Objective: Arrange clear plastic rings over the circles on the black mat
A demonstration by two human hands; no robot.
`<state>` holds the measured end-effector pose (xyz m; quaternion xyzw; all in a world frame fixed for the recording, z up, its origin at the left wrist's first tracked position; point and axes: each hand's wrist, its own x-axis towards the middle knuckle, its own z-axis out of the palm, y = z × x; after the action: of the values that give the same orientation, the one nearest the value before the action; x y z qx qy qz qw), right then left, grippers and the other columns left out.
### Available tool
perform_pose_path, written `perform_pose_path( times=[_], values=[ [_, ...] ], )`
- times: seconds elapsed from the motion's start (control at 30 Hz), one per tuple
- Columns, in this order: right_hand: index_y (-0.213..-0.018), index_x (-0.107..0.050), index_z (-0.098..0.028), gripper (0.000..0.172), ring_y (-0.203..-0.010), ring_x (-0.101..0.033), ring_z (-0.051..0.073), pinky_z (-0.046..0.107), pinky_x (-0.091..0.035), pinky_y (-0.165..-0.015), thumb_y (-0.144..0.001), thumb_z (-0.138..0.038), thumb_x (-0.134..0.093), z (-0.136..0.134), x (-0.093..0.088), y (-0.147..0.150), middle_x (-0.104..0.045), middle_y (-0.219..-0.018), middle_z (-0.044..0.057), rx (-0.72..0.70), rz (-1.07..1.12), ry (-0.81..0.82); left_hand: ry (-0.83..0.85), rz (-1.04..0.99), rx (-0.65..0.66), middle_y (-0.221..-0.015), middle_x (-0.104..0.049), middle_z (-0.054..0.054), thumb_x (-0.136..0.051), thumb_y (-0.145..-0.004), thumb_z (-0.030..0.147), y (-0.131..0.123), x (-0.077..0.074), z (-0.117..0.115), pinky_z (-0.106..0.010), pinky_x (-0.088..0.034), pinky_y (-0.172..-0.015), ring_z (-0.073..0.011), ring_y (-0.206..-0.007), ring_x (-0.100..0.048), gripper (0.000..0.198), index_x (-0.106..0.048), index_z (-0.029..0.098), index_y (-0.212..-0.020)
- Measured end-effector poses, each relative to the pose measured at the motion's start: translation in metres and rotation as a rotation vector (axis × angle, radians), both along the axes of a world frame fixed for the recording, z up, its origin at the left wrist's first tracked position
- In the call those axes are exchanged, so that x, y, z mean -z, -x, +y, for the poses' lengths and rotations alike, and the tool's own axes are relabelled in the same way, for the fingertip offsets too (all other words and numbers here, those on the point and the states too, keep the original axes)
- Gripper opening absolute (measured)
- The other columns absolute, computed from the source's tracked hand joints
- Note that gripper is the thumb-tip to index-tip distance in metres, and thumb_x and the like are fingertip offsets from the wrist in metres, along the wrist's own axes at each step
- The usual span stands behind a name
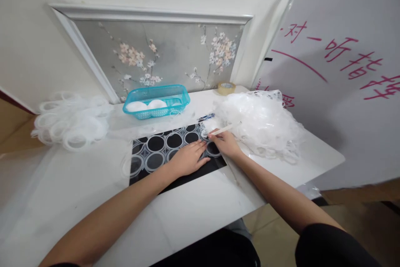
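A black sheet point(175, 183) printed or cut with rows of pale-rimmed circles lies on the white table. My left hand point(189, 158) rests flat on it, fingers spread toward the right. Over the sheet's right part, my right hand point(225, 143) grips a slim white pen-shaped tool point(225, 128), which slants up to the right. Just left of the right fingertips is a small whitish piece point(204, 133); its kind is unclear. The tool's working end is hidden by the fingers. A large heap of clear plastic film scraps point(259, 121) sits beside my right hand.
Behind the sheet stands a blue plastic basket point(156, 91) with white round items inside. A roll of tape point(226, 88) is near the wall. Piled translucent rings point(73, 123) lie at the left. A framed flower picture point(175, 50) and a whiteboard point(337, 104) border the table point(200, 213).
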<state>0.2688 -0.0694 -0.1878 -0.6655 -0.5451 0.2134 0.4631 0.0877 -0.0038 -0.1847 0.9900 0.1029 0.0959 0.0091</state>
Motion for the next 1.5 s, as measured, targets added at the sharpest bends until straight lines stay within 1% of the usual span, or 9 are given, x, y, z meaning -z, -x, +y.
perform_pose_path(
  times=[0.33, 0.6, 0.83, 0.9, 1.0, 1.13, 1.3, 1.37, 1.5],
  values=[
    [-0.082, -0.066, -0.018, 0.024, -0.079, -0.067, 0.020, 0.029, -0.048, -0.073, -0.087, -0.033, -0.048, -0.002, 0.001, 0.001, -0.072, -0.084, 0.005, -0.030, -0.109, -0.022, 0.019, -0.016, -0.005, -0.131, -0.054, -0.016, -0.043, -0.095, 0.044, -0.001, 0.004, 0.001, -0.038, -0.038, -0.107, -0.0261, -0.126, -0.047, 0.049, -0.054, 0.007, -0.125],
    [-0.096, -0.069, -0.021, 0.027, -0.120, -0.050, 0.024, 0.041, -0.032, -0.101, -0.088, -0.013, -0.045, 0.012, -0.006, -0.013, -0.073, -0.094, 0.007, -0.107, -0.868, -0.027, 0.067, -0.002, -0.004, -0.132, -0.054, -0.015, -0.045, -0.093, 0.043, 0.002, -0.003, 0.000, -0.036, -0.039, -0.105, -0.0249, -0.126, -0.047, 0.047, -0.055, 0.009, -0.124],
    [-0.102, -0.067, -0.018, 0.030, -0.114, -0.051, 0.026, 0.041, -0.032, -0.096, -0.093, -0.021, -0.039, 0.032, -0.088, -0.091, -0.069, -0.101, 0.012, 0.550, -0.954, -0.097, 0.106, -0.025, -0.003, -0.135, -0.051, -0.012, -0.046, -0.093, 0.042, 0.006, 0.000, 0.002, -0.035, -0.036, -0.108, -0.0228, -0.128, -0.046, 0.045, -0.055, 0.011, -0.125],
    [-0.106, -0.066, -0.015, 0.032, -0.114, -0.051, 0.029, 0.043, -0.032, -0.095, -0.093, -0.024, -0.039, 0.025, -0.095, -0.100, -0.068, -0.102, 0.016, 0.601, -0.954, 0.053, 0.107, -0.030, -0.004, -0.135, -0.051, -0.012, -0.046, -0.093, 0.042, 0.006, 0.001, 0.002, -0.035, -0.035, -0.108, -0.0236, -0.129, -0.044, 0.046, -0.055, 0.010, -0.126],
    [-0.101, -0.068, -0.011, 0.028, -0.097, -0.061, 0.030, 0.038, -0.040, -0.083, -0.088, -0.024, -0.047, 0.016, -0.086, -0.103, -0.069, -0.093, 0.019, 0.471, -0.915, 0.385, 0.110, -0.047, -0.002, -0.135, -0.051, -0.013, -0.047, -0.093, 0.040, 0.007, 0.002, 0.003, -0.036, -0.035, -0.109, -0.0241, -0.129, -0.044, 0.045, -0.055, 0.009, -0.126],
    [-0.096, -0.070, -0.013, 0.027, -0.088, -0.064, 0.027, 0.035, -0.044, -0.075, -0.086, -0.027, -0.049, 0.013, -0.083, -0.101, -0.071, -0.089, 0.017, 0.452, -0.887, 0.440, 0.104, -0.070, 0.008, -0.133, -0.052, -0.013, -0.048, -0.093, 0.040, 0.008, 0.004, 0.003, -0.036, -0.037, -0.108, -0.0237, -0.128, -0.045, 0.044, -0.056, 0.010, -0.124],
    [-0.090, -0.071, -0.016, 0.025, -0.118, -0.050, 0.030, 0.045, -0.037, -0.096, -0.085, -0.028, -0.049, 0.013, -0.088, -0.061, -0.062, -0.120, 0.015, 0.442, -0.796, -0.029, 0.104, -0.074, 0.015, -0.134, -0.052, -0.013, -0.047, -0.093, 0.040, 0.008, 0.004, 0.003, -0.035, -0.036, -0.109, -0.0230, -0.129, -0.044, 0.044, -0.056, 0.009, -0.124],
    [-0.086, -0.070, -0.019, 0.024, -0.105, -0.060, 0.025, 0.039, -0.042, -0.094, -0.085, -0.030, -0.049, 0.012, -0.071, -0.033, -0.069, -0.107, 0.010, 0.248, -0.551, -0.202, 0.109, -0.073, 0.012, -0.133, -0.052, -0.013, -0.048, -0.093, 0.039, 0.008, 0.003, 0.003, -0.035, -0.036, -0.108, -0.0232, -0.129, -0.044, 0.043, -0.056, 0.009, -0.123],
    [-0.081, -0.070, -0.019, 0.026, -0.086, -0.068, 0.024, 0.034, -0.050, -0.081, -0.084, -0.037, -0.051, 0.010, -0.019, 0.012, -0.074, -0.086, 0.007, 0.060, -0.151, -0.107, 0.099, -0.069, 0.019, -0.132, -0.054, -0.014, -0.049, -0.092, 0.038, 0.008, 0.001, 0.002, -0.037, -0.038, -0.107, -0.0244, -0.127, -0.046, 0.043, -0.056, 0.009, -0.123]
  ],
)
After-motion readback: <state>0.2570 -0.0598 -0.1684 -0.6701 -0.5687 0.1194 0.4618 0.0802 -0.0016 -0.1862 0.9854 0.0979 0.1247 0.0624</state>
